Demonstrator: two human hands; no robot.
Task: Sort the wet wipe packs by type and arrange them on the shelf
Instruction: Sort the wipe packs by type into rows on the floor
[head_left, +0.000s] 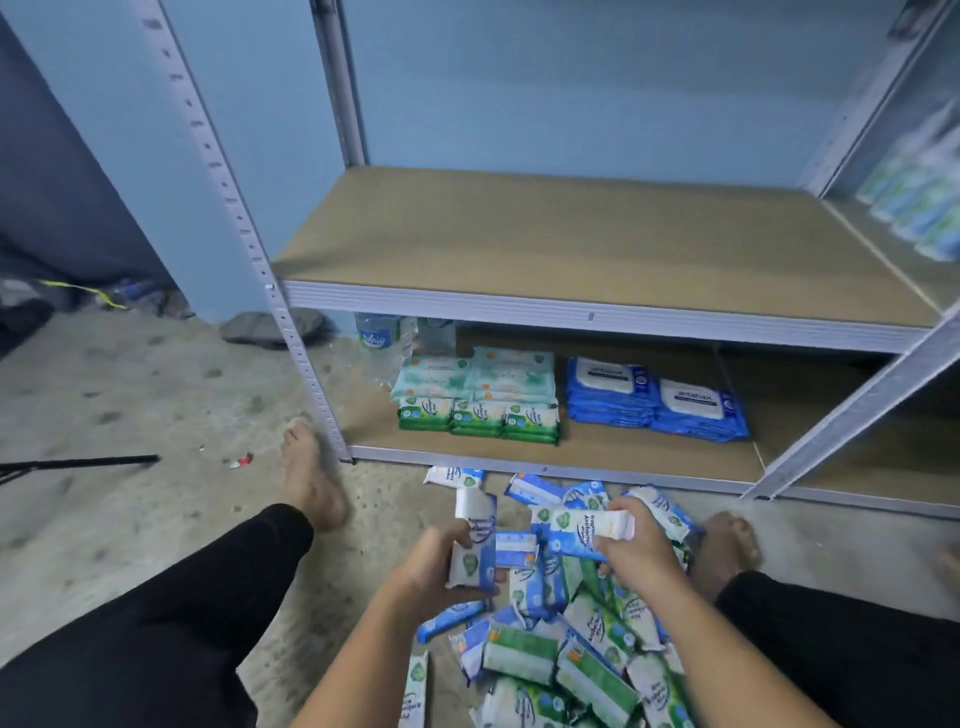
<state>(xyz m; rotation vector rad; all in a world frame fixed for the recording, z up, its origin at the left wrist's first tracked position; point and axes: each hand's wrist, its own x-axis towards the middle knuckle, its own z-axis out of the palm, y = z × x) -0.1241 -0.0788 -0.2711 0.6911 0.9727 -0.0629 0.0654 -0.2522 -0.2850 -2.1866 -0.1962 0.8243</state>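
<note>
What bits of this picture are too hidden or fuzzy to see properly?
Head view:
- Packs on the far-right shelf: blurred, cut by the right edge.
- Floor pile: runs off the bottom edge, partly under both arms; count unknown.
- Water bottle: top hidden behind the middle shelf board.
- Blue pack in the left hand: label partly covered by fingers.
- White pack in the right hand: partly covered by fingers.

1. The wall (571, 78) behind is plain and painted pale blue.
2. The floor (130, 405) is grey concrete with dark spots and stains.
3. A metal shelf rack (592, 317) stands against the wall, with grey perforated posts (244, 228) and brown boards (571, 234).
4. At the far left is a dark grey surface (47, 156); what it is, I cannot tell.
5. The light is dim and cool.
</note>
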